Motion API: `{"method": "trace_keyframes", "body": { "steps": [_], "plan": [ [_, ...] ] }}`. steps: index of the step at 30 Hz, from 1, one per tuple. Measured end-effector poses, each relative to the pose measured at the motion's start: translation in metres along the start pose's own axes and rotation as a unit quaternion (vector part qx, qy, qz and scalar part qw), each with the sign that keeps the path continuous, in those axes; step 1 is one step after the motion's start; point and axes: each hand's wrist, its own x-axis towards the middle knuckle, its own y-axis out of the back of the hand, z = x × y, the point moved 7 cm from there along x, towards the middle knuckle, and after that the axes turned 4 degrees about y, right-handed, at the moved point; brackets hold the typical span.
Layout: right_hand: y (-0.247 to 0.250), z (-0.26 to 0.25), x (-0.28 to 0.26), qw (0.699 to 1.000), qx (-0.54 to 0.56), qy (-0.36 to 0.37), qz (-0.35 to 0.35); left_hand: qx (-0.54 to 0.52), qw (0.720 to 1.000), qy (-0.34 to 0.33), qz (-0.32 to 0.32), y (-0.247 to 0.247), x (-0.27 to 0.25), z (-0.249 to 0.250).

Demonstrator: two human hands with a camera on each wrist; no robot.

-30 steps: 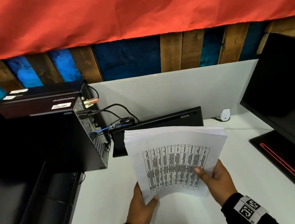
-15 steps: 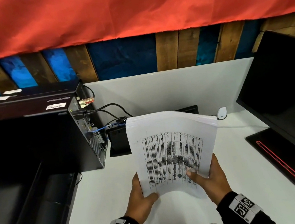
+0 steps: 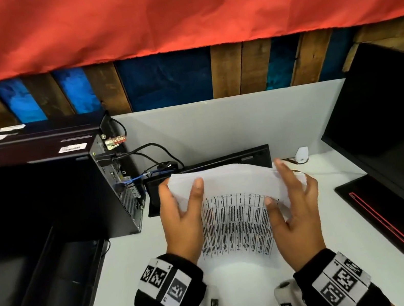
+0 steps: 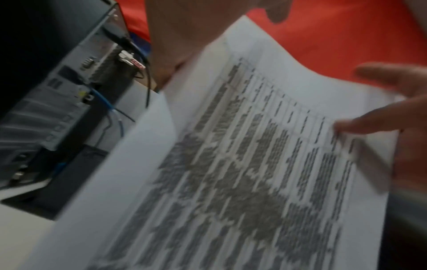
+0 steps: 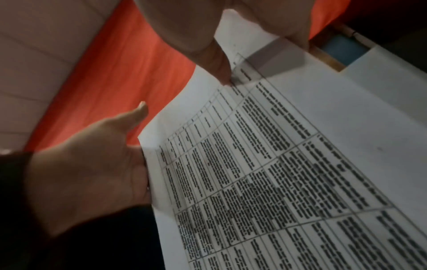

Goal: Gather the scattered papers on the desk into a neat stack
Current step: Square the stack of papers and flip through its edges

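Observation:
A stack of white papers (image 3: pixel 234 222) with a printed table on its front sheet stands nearly upright over the white desk (image 3: pixel 141 271), bowed toward me. My left hand (image 3: pixel 180 187) pinches the stack's upper left corner, thumb on the front and fingers behind. My right hand (image 3: pixel 275 183) is at the right edge with its fingers straight and spread, and its thumb tip touches the front sheet. The left wrist view shows the stack (image 4: pixel 231 164) blurred, with the right hand's fingers (image 4: pixel 381 73) at its far edge. In the right wrist view the thumb meets the printed sheet (image 5: pixel 300 164).
A black computer tower (image 3: pixel 68 198) with cables stands on the left. Against the white partition behind the stack leans a black keyboard (image 3: pixel 237 158). A small white device (image 3: pixel 302 154) sits by the partition. At the right are a black monitor (image 3: pixel 394 132) and its base (image 3: pixel 376 216).
Both hands left the stack's bottom edge and slid up its sides. The left now pinches the top left corner, the right has loosened to straight fingers. The stack sits lower.

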Motion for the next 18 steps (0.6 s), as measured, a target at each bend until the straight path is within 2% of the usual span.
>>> {"method": "trace_keyframes", "body": {
  "steps": [3,5,9,13,16,18],
  "plan": [
    [0.004,-0.001,-0.003,0.999,-0.023,-0.025,0.029,-0.006,0.997,-0.015,0.08,0.001,0.004,0.012],
    [0.008,-0.003,-0.004,0.998,-0.031,-0.026,0.042,-0.018,0.996,-0.007,0.089,0.001,0.006,0.011],
    [0.006,-0.007,-0.005,0.999,-0.013,-0.028,0.022,-0.016,0.997,-0.017,0.074,0.002,0.004,0.011],
    [0.009,0.001,-0.005,0.996,0.039,-0.068,0.053,-0.043,0.999,0.006,-0.02,0.003,-0.003,0.009],
    [0.004,0.026,-0.011,0.969,0.177,-0.157,0.063,-0.029,0.994,0.017,-0.1,0.005,-0.011,-0.004],
    [-0.002,0.049,-0.021,0.953,0.201,-0.219,0.052,-0.008,0.99,0.06,-0.128,0.012,-0.016,-0.031]
  ]
}}
